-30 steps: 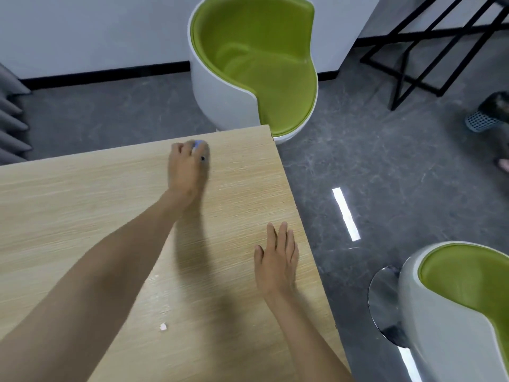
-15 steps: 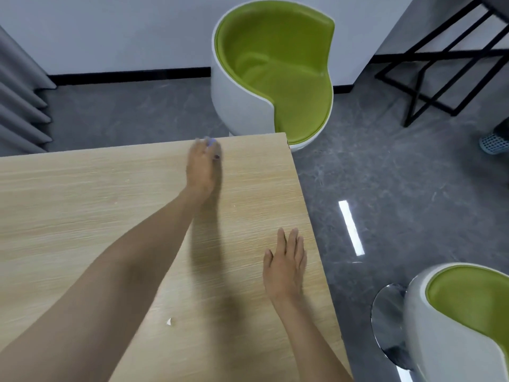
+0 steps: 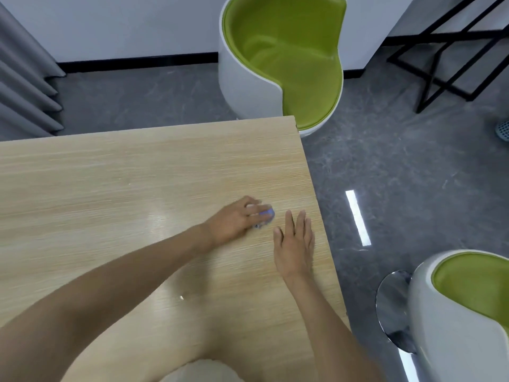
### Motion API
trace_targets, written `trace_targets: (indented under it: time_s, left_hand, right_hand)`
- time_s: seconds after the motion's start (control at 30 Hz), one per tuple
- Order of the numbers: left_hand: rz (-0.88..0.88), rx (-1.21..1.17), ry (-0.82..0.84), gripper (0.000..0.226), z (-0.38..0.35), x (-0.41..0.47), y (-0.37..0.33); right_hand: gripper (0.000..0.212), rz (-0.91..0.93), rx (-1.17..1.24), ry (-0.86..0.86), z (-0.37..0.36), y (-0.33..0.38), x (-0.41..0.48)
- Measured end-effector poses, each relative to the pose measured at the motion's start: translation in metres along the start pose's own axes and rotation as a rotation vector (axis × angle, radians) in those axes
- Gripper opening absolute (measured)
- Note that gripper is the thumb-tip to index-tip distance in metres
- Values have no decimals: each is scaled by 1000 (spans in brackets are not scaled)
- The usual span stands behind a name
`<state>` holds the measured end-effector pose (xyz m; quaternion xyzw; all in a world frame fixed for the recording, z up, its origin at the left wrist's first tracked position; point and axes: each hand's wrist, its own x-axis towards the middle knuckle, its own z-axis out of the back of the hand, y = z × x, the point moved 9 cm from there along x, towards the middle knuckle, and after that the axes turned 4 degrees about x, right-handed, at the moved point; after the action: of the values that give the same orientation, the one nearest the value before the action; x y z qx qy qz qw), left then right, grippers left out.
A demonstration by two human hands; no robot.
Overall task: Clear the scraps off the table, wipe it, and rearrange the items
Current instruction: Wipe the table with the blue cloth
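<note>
Wiping with the little blue cloth (image 3: 266,215) gripped in your left hand (image 3: 234,221) near the right edge of the bench (image 3: 110,188), you wanna press evenly and sweep toward that white scrap (image 3: 181,297) nearer you, right hand (image 3: 294,244) lying flat, fingers straight, just beside the cloth.

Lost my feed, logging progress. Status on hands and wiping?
Left hand grips the cloth on the table. Right hand flat on the tabletop beside it. One white scrap near the left forearm.

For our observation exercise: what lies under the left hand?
A blue cloth peeks out from under the left hand, on the table. The hand covers the rest.
</note>
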<state>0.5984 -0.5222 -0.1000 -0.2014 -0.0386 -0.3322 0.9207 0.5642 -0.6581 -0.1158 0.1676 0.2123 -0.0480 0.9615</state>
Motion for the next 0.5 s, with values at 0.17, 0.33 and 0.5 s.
trace_targets:
  time_s: [0.17, 0.33, 0.5]
  left_hand:
    - [211, 184, -161, 36, 42, -19, 61]
    - [786, -328, -134, 37, 16, -6, -3]
    - [58, -170, 103, 32, 3, 6, -38]
  right_hand:
    - [57, 81, 73, 65, 4, -6, -1]
    - [55, 102, 35, -107, 8, -32, -40]
    - [57, 57, 84, -161, -1, -69, -84]
